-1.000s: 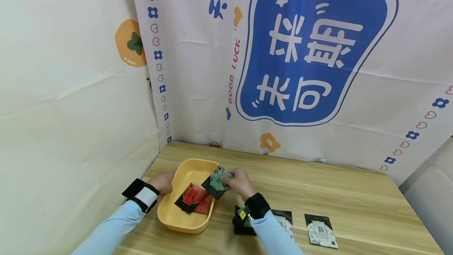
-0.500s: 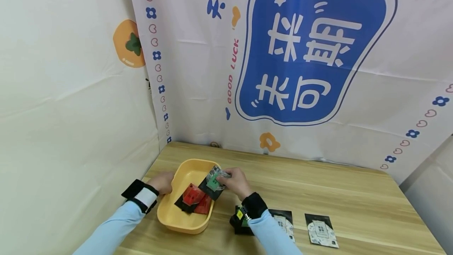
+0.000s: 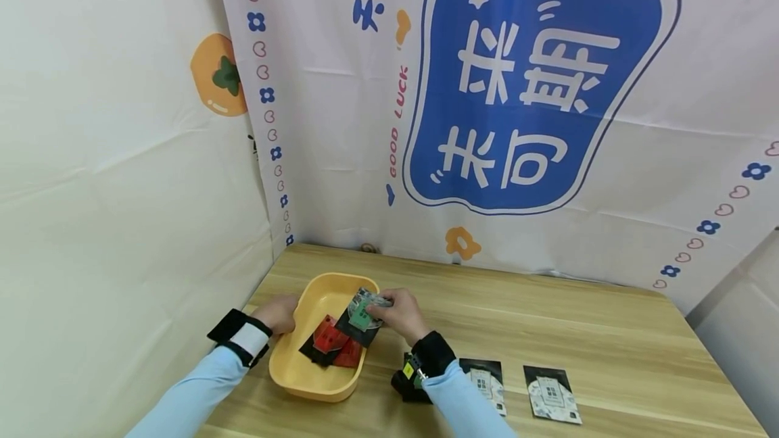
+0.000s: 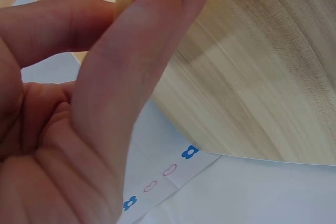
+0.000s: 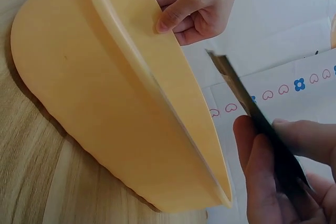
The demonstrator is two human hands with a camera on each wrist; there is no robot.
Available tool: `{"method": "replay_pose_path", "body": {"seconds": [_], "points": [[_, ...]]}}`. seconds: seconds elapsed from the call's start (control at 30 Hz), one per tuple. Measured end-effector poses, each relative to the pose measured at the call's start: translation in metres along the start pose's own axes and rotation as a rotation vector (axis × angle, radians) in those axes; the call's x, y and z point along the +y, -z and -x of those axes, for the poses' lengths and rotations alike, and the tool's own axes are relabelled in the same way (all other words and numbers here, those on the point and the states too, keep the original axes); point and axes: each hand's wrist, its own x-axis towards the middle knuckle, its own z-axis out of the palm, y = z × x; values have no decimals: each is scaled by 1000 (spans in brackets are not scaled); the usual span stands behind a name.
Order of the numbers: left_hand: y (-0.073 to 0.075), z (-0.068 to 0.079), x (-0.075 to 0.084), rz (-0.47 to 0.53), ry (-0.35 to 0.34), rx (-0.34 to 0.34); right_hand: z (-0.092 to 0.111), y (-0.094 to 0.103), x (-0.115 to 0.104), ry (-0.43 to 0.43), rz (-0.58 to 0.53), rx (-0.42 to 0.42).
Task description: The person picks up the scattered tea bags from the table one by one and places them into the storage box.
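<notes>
A yellow plastic basin stands on the left of the table, and my left hand pinches its left rim between thumb and fingers. The same grip shows in the left wrist view, where the hand fills much of the picture. My right hand pinches a black, white and green packet over the basin's right rim. Seen edge-on in the right wrist view, the packet is thin and dark. Inside the basin lie red and black packets, partly overlapping.
On the wood-grain table, a black and white packet lies at the right. Another such packet and a dark green-labelled packet are partly hidden by my right forearm. A printed cloth hangs behind the table.
My right hand has moved slightly left, carrying the green-labelled packet further over the basin. The left hand keeps its hold on the rim.
</notes>
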Motion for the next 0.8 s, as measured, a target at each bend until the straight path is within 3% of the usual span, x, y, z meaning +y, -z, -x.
{"method": "replay_pose_path", "body": {"seconds": [0.33, 0.63, 0.8], "points": [[0, 0, 0, 5, -2, 1, 0, -4, -2, 9, 8, -13], [-1, -1, -3, -1, -10, 0, 0, -8, -2, 70, 30, -67], [1, -2, -2, -2, -26, 4, 1, -7, -2, 123, 69, -38]]}}
